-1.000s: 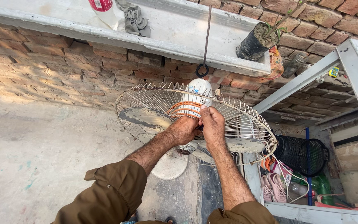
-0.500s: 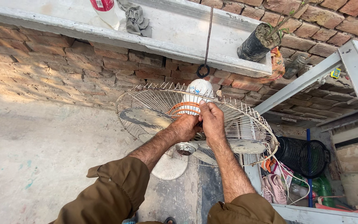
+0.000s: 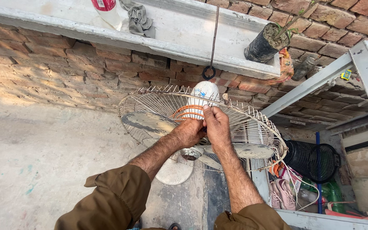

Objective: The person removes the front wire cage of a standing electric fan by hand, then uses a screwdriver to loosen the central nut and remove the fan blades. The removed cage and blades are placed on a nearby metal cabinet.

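A pedestal fan stands below me with its front guard off; the wire rear guard rings grey blades. Its white motor housing with an orange band sits at the back. My left hand is closed over the fan's hub, fingers curled around it. My right hand lies beside it, fingers pressed on the same hub near the motor. What the fingers grip is hidden. The fan's round white base rests on the concrete floor.
A brick wall carries a concrete ledge with a bottle, a grey rag and a black plant pot. A metal frame on the right shelters a black wire guard, shoes and bottles.
Both hands stay on the fan's hub. My right hand's fingers have shifted slightly upward toward the motor housing; the fan has not moved.
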